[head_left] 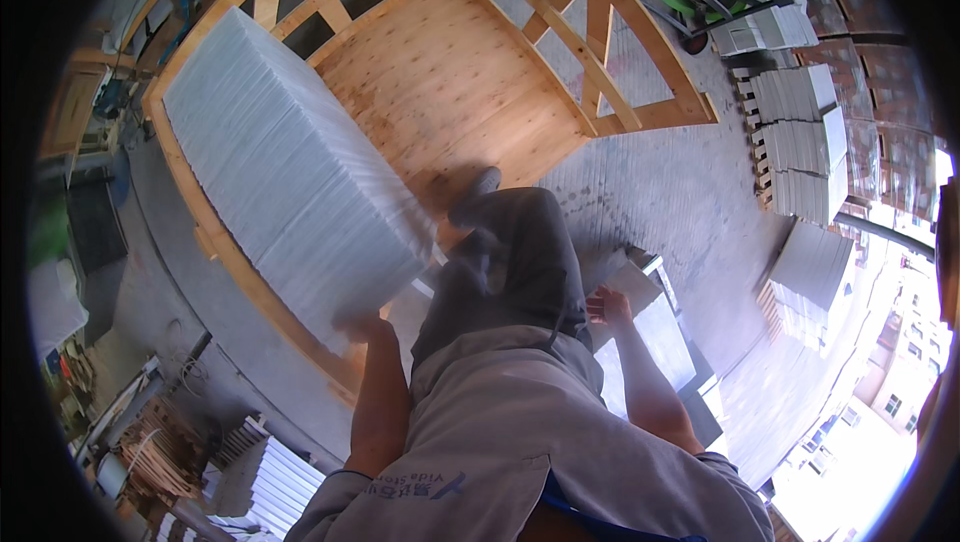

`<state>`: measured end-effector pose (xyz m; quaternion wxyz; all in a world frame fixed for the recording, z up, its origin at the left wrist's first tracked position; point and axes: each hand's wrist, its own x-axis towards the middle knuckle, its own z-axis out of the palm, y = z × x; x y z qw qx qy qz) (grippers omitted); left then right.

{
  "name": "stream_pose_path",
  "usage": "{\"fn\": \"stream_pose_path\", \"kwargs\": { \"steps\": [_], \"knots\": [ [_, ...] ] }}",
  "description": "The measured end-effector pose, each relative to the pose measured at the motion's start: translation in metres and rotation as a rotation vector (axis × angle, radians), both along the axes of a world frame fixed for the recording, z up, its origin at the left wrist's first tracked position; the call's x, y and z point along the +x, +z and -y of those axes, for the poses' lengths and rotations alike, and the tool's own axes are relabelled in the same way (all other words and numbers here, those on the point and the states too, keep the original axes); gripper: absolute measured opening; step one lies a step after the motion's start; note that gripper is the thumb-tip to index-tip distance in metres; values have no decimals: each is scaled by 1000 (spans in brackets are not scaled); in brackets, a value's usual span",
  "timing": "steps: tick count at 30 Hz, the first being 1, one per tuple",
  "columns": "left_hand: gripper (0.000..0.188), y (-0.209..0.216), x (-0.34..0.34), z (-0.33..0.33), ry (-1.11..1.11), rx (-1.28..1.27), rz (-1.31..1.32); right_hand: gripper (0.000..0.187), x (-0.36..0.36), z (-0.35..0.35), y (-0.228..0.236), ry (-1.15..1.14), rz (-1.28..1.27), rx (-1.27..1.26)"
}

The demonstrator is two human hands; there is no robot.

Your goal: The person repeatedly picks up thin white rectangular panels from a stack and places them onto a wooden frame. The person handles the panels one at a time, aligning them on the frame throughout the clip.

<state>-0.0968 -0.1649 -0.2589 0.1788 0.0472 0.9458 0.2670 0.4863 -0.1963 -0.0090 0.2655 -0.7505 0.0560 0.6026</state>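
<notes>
Inside the open crate of pale, knotty wood (430,57), along its left side, stands a long, tightly packed row of thin, grey-white rectangular slabs (290,157). The crate looks only part filled: its plywood floor (490,112) shows beside the row. The slabs look even-edged and finely ridged. The left hand (368,328) is blurred at the row's near end, its grip unclear; the right hand (608,307) hangs with fingers loosely parted, seemingly holding nothing.

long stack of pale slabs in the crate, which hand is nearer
Left. The left hand is at the near end of the stack; blur hides whether they touch. The right hand is off to the right, past the legs.
</notes>
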Motion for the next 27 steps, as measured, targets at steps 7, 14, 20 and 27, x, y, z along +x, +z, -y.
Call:
{"fn": "stream_pose_path", "kwargs": {
  "steps": [7,14,20,27],
  "knots": [
    [77,79,39,-30,-6,-165,-16,37,16,7,-10,-49,-27,17],
    [68,133,65,-57,67,-103,15,32,35,20,-28,-59,-67,-19],
    [62,162,81,-72,381,449,294,37,48,-35,-23,129,190,54],
    [38,165,86,-77,426,185,53,50,-44,-195,-97,698,581,228]
  ]
}}
